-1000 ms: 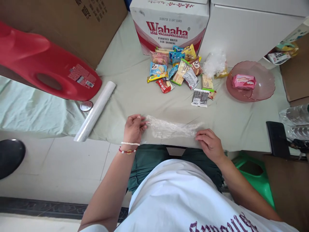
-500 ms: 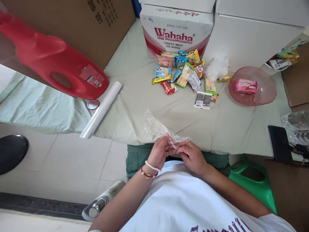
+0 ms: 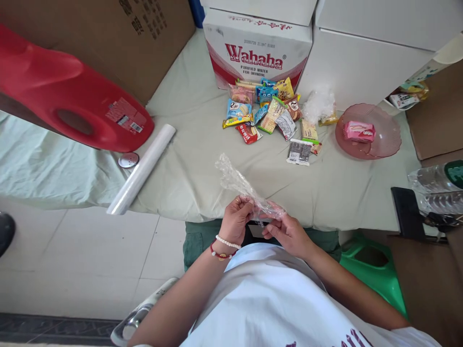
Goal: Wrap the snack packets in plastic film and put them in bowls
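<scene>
A crumpled clear plastic bag (image 3: 237,179) stretches between my hands near the table's front edge, its loose end lying towards the back left. My left hand (image 3: 236,218) pinches it between thumb and bent fingers. At its other end my right hand (image 3: 290,234) grips the film, with the fingers partly behind the see-through plastic and the thumb on the near side. Beyond the bag lies a pile of wrapped snacks (image 3: 272,114), apart from both hands. To the left is a white roll of plastic film or bags (image 3: 142,169).
A pink glass bowl (image 3: 390,137) holds a pink packet (image 3: 359,131). At the back stand a Wahaha water carton (image 3: 257,48) and white boxes. A large red jug (image 3: 77,96) and a round lid (image 3: 128,160) lie left; a black phone (image 3: 408,214) and clear bottles (image 3: 434,178) are right.
My left fingers have closed into a pinch on the plastic bag. My right fingers have moved up behind the film, and the bag is drawn narrower. The view has shifted slightly.
</scene>
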`<state>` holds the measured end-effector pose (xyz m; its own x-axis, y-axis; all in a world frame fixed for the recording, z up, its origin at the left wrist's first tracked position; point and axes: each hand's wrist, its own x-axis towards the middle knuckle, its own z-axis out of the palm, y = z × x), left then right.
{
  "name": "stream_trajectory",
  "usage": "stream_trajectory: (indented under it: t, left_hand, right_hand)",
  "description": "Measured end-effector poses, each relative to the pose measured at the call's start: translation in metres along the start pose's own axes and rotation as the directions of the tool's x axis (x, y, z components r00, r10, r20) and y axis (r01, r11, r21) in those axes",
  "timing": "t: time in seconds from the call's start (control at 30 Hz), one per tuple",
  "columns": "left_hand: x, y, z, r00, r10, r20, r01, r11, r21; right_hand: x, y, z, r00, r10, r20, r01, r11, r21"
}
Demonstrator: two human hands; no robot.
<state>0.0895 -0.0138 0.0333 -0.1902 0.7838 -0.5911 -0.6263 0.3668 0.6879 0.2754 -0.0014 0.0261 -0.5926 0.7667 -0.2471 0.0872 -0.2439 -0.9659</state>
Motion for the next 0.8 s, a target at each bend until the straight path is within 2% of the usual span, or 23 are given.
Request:
stream_trajectory:
  t: [0.07,0.13,0.2,0.23,0.27,0.3,0.37,0.4,0.43,0.5,0.57,0.67,0.73,0.8]
  left_hand:
    - [0.006,-0.001,0.002,0.999,0.028,-0.035,-0.027,0.999,0.026]
    - [0.012,-0.003,0.002,0.994,0.075,-0.077,-0.068,0.993,0.094]
    - [0.017,-0.005,0.000,0.983,0.144,-0.115,-0.121,0.974,0.189]
    - [0.019,-0.007,-0.001,0.975,0.183,-0.126,-0.149,0.960,0.236]
    - [0.020,-0.008,-0.002,0.967,0.219,-0.128,-0.177,0.944,0.277]
    - [0.022,-0.009,-0.003,0.960,0.253,-0.124,-0.203,0.927,0.317]
    - [0.023,-0.011,-0.005,0.943,0.316,-0.103,-0.253,0.882,0.397]
    - [0.024,-0.011,-0.006,0.936,0.340,-0.087,-0.272,0.859,0.433]
    - [0.025,-0.012,-0.007,0.931,0.357,-0.072,-0.287,0.840,0.460]
    - [0.026,-0.011,-0.008,0.931,0.362,-0.041,-0.302,0.829,0.470]
    - [0.029,-0.008,-0.010,0.942,0.335,-0.027,-0.292,0.854,0.430]
    - [0.033,0.002,-0.017,0.954,0.298,-0.045,-0.260,0.889,0.377]
    - [0.036,0.012,-0.023,0.953,0.294,-0.067,-0.251,0.896,0.367]
    - [0.039,0.021,-0.029,0.953,0.290,-0.088,-0.238,0.895,0.376]
  right_hand:
    - [0.002,-0.002,0.002,0.999,0.054,-0.001,-0.054,0.997,0.050]
    - [0.002,-0.002,0.001,0.997,0.080,-0.025,-0.079,0.997,0.011]
    - [0.000,-0.004,-0.002,0.994,0.007,-0.109,-0.022,0.990,-0.142]
    - [-0.001,-0.005,-0.004,0.981,-0.088,-0.173,0.040,0.964,-0.263]
    - [-0.002,-0.007,-0.006,0.948,-0.217,-0.233,0.109,0.909,-0.403]
    - [-0.002,-0.010,-0.007,0.893,-0.362,-0.267,0.171,0.822,-0.543]
    - [0.002,-0.015,-0.007,0.782,-0.585,-0.216,0.246,0.608,-0.755]
    - [0.007,-0.017,-0.006,0.759,-0.634,-0.149,0.268,0.512,-0.816]
    - [0.013,-0.018,-0.005,0.757,-0.649,-0.073,0.290,0.435,-0.852]
    - [0.030,-0.020,-0.006,0.782,-0.623,0.023,0.318,0.367,-0.875]
    - [0.047,-0.020,-0.012,0.799,-0.601,-0.010,0.310,0.426,-0.850]
    - [0.065,-0.018,-0.029,0.818,-0.527,-0.231,0.236,0.673,-0.701]
    - [0.071,-0.015,-0.043,0.823,-0.396,-0.407,0.146,0.840,-0.522]
    - [0.072,-0.011,-0.055,0.813,-0.229,-0.536,0.055,0.946,-0.321]
